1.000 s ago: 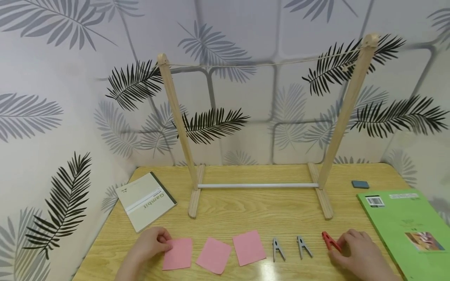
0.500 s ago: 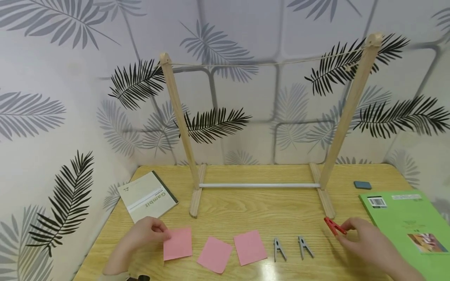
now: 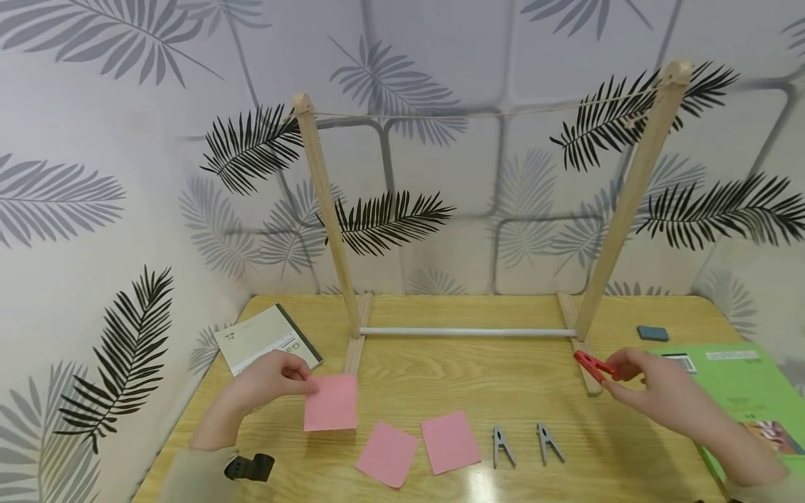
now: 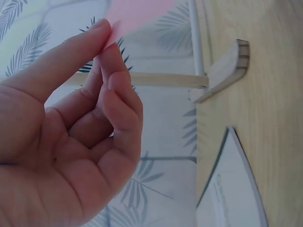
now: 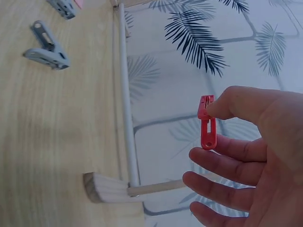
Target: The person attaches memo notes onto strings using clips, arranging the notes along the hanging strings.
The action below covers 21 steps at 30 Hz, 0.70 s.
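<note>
My left hand (image 3: 270, 381) pinches a square pink sticky note (image 3: 331, 403) by its left edge, between thumb and forefinger, raised above the table. In the left wrist view the note shows only in part, at the top. My right hand (image 3: 660, 391) holds a red clothespin (image 3: 591, 366) in the air at the right, its thumb on one leg and fingers on the other. Two more pink notes (image 3: 387, 455) (image 3: 450, 442) lie on the table between the hands. To their right are two grey clothespins (image 3: 504, 447) (image 3: 550, 443).
Behind stands a wooden frame (image 3: 330, 216) with a thin string (image 3: 490, 114) across its top and a white rod (image 3: 468, 332) low down. A notebook (image 3: 264, 339) lies at the left. On the right are a green pad (image 3: 732, 381) and a small blue-grey block (image 3: 653, 333).
My left hand has lifted the pink note off the table and moved it forward and slightly right. My right hand has raised the red clothespin up and forward from the table.
</note>
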Tool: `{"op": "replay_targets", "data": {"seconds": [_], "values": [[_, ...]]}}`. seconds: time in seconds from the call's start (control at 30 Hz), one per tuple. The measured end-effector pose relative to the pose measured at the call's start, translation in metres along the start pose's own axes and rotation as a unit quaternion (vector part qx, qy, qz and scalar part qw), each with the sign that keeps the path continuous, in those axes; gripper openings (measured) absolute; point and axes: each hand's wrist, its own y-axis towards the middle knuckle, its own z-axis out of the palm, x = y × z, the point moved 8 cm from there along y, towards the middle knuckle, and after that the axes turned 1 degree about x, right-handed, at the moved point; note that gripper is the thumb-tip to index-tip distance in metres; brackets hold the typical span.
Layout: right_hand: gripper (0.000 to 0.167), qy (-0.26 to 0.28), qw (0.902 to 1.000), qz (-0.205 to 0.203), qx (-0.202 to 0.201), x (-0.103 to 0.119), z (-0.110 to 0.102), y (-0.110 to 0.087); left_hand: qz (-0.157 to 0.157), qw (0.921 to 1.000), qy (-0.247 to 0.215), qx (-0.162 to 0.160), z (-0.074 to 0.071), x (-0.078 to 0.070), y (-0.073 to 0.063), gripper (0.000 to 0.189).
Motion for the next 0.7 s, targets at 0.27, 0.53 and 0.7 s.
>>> {"op": "replay_targets", "data": {"seconds": [0.27, 0.53, 0.7], "values": [[0.021, -0.009, 0.9978, -0.048, -0.044, 0.03, -0.023, 0.018, 0.017, 0.9998, 0.009, -0.007, -0.004, -0.024, 0.018, 0.017], [0.023, -0.015, 0.994, -0.078, -0.076, 0.057, -0.041, 0.037, 0.01, 0.9998, 0.009, -0.013, -0.006, -0.042, 0.031, 0.018], [0.024, -0.014, 0.9921, -0.103, -0.07, 0.081, -0.048, 0.049, 0.008, 0.9994, 0.003, -0.033, -0.016, -0.049, 0.033, 0.016]]}}
